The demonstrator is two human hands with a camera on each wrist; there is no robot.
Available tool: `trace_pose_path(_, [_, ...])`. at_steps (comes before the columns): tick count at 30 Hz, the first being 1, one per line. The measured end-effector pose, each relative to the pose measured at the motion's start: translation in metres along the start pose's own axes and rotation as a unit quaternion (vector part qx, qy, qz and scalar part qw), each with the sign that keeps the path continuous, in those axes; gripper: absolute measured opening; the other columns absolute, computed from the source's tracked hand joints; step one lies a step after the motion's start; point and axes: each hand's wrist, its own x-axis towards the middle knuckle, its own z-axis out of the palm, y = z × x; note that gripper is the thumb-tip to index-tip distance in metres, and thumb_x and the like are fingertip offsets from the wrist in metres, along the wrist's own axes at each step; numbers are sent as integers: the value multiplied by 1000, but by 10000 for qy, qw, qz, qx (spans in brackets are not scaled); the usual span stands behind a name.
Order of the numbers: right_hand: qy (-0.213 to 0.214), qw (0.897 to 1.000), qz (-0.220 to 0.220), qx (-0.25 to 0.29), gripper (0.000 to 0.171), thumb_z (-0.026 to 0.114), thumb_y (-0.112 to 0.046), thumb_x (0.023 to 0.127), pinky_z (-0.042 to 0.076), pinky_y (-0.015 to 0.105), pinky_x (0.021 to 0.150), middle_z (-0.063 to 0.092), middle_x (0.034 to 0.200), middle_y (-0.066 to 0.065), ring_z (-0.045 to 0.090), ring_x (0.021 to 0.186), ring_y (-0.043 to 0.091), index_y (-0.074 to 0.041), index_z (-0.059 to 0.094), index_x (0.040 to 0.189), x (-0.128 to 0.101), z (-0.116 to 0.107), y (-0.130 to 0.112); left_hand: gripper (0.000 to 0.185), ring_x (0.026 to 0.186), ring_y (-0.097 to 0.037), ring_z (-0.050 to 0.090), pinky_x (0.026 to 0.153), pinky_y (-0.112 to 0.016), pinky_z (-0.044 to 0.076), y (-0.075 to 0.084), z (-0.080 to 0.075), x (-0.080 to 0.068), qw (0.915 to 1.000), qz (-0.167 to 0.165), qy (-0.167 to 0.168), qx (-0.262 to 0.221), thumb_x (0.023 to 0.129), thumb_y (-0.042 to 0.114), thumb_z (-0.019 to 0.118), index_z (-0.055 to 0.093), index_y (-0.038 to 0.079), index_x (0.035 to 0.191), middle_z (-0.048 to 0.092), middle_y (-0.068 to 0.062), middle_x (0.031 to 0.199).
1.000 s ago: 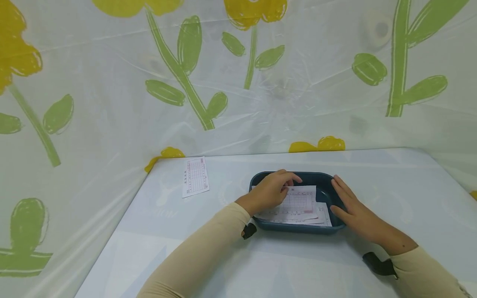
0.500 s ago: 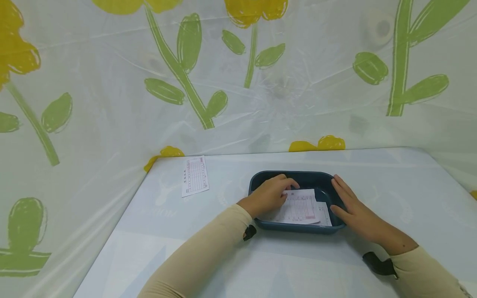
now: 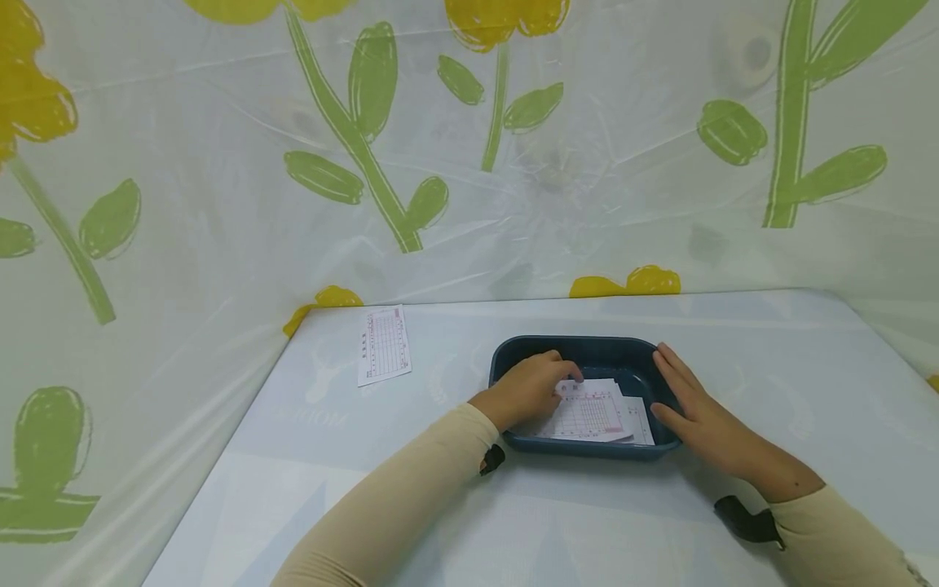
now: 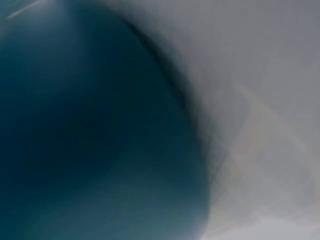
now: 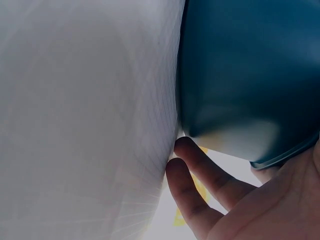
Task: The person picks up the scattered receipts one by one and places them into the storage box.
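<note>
Pale surface (image 3: 513,522) hemmed on its far and left sides by a plastic sheet printed with yellow flowers and green stems (image 3: 352,139); near the middle of its front half stands a dark blue tray (image 3: 587,350). Inside the tray lies a loose stack of printed slips (image 3: 597,414), fanned out against the near wall, with one lower sheet showing at the right. The left hand (image 3: 530,390) reaches over the tray's left rim, its fingers curled onto the top slip at that slip's far-left corner; whether the sheet is pinched or only pressed cannot be told from the head view, and the left wrist view is a blur of blue and grey. The right hand (image 3: 693,412) lies flat and relaxed, fingers straight, against the tray's right outer wall; the right wrist view shows the same fingers (image 5: 200,172) extended beside the wall and holding nothing. A single slip (image 3: 384,344) rests apart on the surface, toward the far-left corner. Judged risks: the thin sheets may cling together, so that lifting one drags a second with it; a grip at one corner may crease or tear the paper; and a pull toward the left could slide the light tray, were the right hand not bracing it.
</note>
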Motion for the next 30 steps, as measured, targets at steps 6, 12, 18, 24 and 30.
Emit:
trace_pose_path(6, [1, 10000, -9, 12, 78, 49, -23, 104, 11, 76, 111, -11, 168, 17, -4, 153, 47, -7, -1, 161, 0, 0, -1, 36, 97, -10, 56, 99, -26, 51, 0, 0, -1, 9999, -55, -41, 140, 93, 16, 70, 66, 30, 126, 63, 3, 119])
trace_pose_path(12, [9, 9999, -84, 72, 77, 49, -22, 104, 10, 75, 111, -11, 168, 18, -5, 153, 47, -6, -1, 160, 0, 0, -1, 32, 100, -8, 59, 94, -24, 51, -2, -7, -2, 9990, 194, 403, -27, 94, 20, 69, 66, 27, 125, 65, 5, 115])
trace_pose_path(18, [-1, 10000, -17, 42, 77, 49, -22, 104, 11, 76, 111, -11, 168, 17, -5, 153, 47, -6, -1, 161, -1, 0, -1, 29, 103, -8, 62, 93, -24, 52, -1, -22, -6, 9910, 431, 1180, -469, 96, 23, 67, 65, 22, 125, 66, 4, 113])
trace_pose_path(24, [-19, 10000, -8, 39, 78, 49, -22, 104, 11, 76, 111, -11, 168, 18, -5, 153, 47, -7, -1, 161, -1, 0, -1, 30, 108, -11, 64, 96, -30, 52, -9, -32, -13, 9850, 236, 1639, -492, 97, 28, 65, 65, 21, 127, 68, 3, 115])
trace_pose_path(30, [-24, 10000, 22, -1, 78, 49, -23, 104, 11, 75, 111, -11, 168, 18, -5, 153, 47, -7, -2, 161, -1, 0, 1, 30, 111, -17, 61, 100, -43, 47, -30, -42, -18, 9733, -384, 2214, -466, 98, 31, 63, 65, 23, 127, 68, 1, 115])
